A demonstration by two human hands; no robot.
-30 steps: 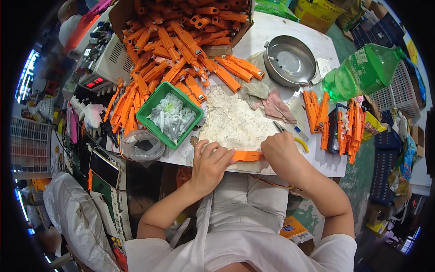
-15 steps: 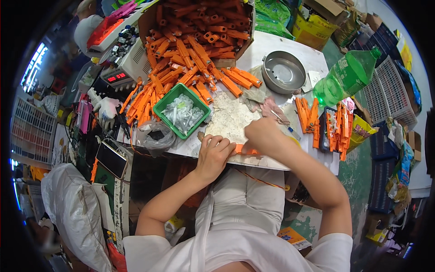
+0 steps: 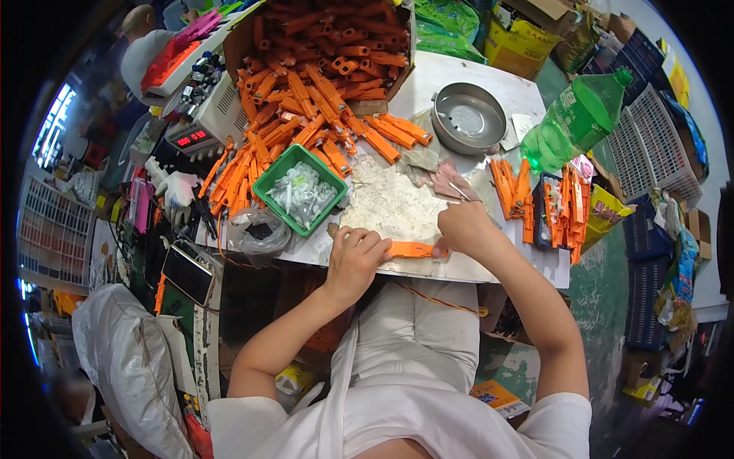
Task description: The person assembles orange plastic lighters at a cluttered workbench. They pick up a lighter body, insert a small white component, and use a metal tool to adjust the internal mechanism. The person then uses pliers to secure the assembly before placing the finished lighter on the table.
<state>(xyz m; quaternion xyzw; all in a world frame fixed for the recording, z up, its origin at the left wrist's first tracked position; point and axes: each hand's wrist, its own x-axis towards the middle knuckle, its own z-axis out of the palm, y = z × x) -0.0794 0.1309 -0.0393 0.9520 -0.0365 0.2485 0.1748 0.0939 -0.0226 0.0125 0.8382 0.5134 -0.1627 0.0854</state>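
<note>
An orange plastic casing (image 3: 410, 249) lies level at the table's near edge, between my two hands. My left hand (image 3: 355, 260) is closed round its left end, fingers bent over it. At its right end, the thumb of my right hand (image 3: 465, 229) touches the casing, with the other fingers curled in; anything small inside them is hidden. A green tray (image 3: 269, 177) of small clear plastic pieces (image 3: 304, 193) stands beyond my left hand. Behind it, many orange casings (image 3: 317, 99) spill from a cardboard box (image 3: 232, 46).
A round metal bowl (image 3: 468, 118), a pinkish cloth (image 3: 447, 180) and a thin white stick (image 3: 460, 191) lie beyond my right hand. A green bottle (image 3: 577, 115) and more orange casings (image 3: 567, 210) are at right. A clear plastic bag (image 3: 260, 233) and a red-lit meter (image 3: 195, 139) are at left.
My right hand has moved right along the casing to its right end, uncovering more of it. My left hand keeps hold of the left end. The view has shifted slightly.
</note>
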